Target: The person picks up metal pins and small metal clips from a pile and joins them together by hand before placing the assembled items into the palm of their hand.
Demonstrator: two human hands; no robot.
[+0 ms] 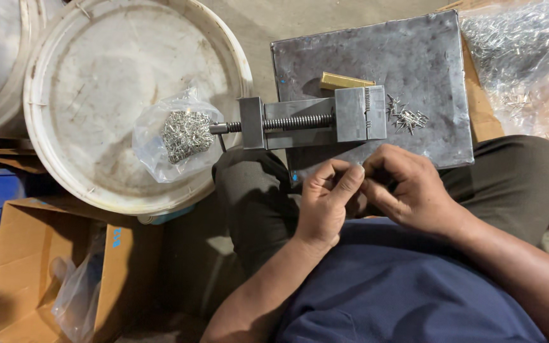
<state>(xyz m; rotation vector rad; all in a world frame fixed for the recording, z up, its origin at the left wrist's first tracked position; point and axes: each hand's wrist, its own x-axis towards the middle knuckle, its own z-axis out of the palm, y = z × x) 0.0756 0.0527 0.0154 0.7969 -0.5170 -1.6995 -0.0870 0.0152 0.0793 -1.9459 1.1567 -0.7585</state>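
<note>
**Fingers pinched together below the vise**

The fingers of the left hand (325, 200) and right hand (408, 190) meet tip to tip just below the near edge of the steel plate (427, 51). Both sets are closed to a pinch; what they hold is too small to tell, possibly a small pin.

Open room: the hands work over the lap, near the plate's front edge. The plate's right edge borders a clear bag of pins (522, 44) on cardboard. To the left, the vise screw overhangs the plate toward the white bucket lid (96, 76).

Materials and shapes:
- Steel plate: flat, rectangular, grey, scuffed.
- Vise (316, 121): small, machined steel, blocky, with a threaded screw lying horizontally.
- Brass bar (345, 80): narrow, yellow, lying just behind the vise.
- Loose pins (406, 117): short, bright metal, scattered just right of the vise.
- Small bag (176, 133): clear plastic, holding shiny metal parts, resting on the round lid.
- Cardboard box (39, 267): open, lower left.
</note>
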